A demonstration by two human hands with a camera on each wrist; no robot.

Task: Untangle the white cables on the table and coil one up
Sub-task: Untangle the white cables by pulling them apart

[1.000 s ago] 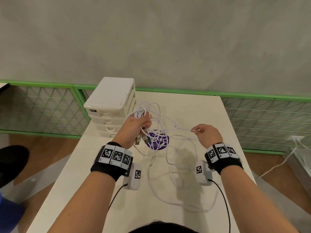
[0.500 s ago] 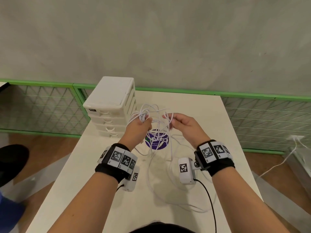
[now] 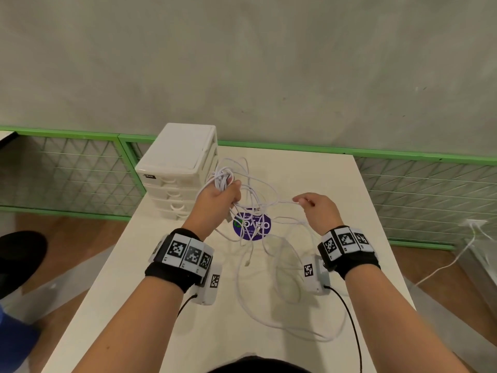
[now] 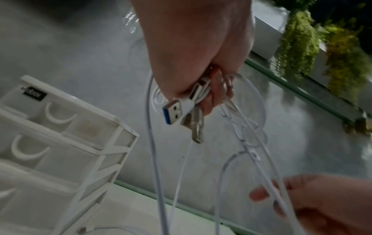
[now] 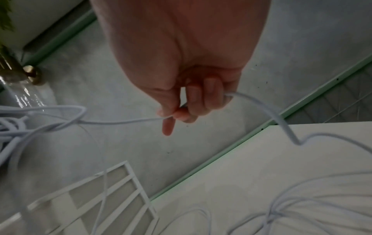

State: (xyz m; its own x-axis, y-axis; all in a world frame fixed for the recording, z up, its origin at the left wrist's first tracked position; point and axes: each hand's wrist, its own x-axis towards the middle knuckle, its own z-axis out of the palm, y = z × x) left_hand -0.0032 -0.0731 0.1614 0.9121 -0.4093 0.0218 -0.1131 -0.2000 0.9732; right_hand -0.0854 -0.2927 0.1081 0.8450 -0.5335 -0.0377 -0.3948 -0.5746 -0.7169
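Note:
My left hand [image 3: 219, 196] is raised over the table and grips a bunch of white cable loops [image 3: 222, 177]. In the left wrist view two USB plugs [image 4: 177, 109] stick out below its curled fingers [image 4: 213, 101]. My right hand [image 3: 313, 208] is further right and pinches a single white cable strand [image 5: 120, 122] between thumb and forefinger [image 5: 168, 127]. That strand runs taut across to the bunch. More tangled white cable [image 3: 269, 289] hangs down and lies in loops on the white table [image 3: 150, 305].
A white plastic drawer unit [image 3: 178, 168] stands at the table's back left, close to my left hand. A round purple sticker [image 3: 251, 224] lies under the hanging cables. Green mesh fencing [image 3: 430, 195] and a grey wall run behind the table. A floor socket with a white lead [image 3: 473, 227] is at right.
My right hand, close to the left hand half a second ago, has moved right and drawn out one strand. The left hand has stayed in place with the bunch.

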